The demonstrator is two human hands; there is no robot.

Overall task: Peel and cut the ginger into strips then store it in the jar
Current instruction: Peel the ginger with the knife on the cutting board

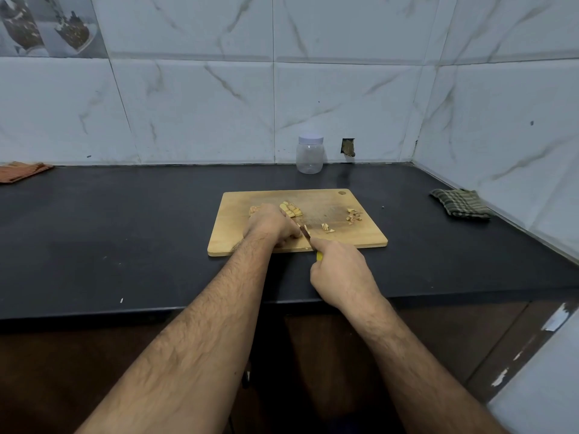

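While his left hand (272, 223) curls down on the ginger piece hidden beneath it on the cutting board (360, 236), the right hand (340, 272) grips the knife (305, 232), whose blade sits just right of those fingertips, angled away.

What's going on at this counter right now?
A person is cutting ginger on a wooden cutting board. The left hand holds a piece down while the right hand grips a yellow-handled knife. Cut ginger pieces lie on the board. The jar stands behind, lid on, empty.
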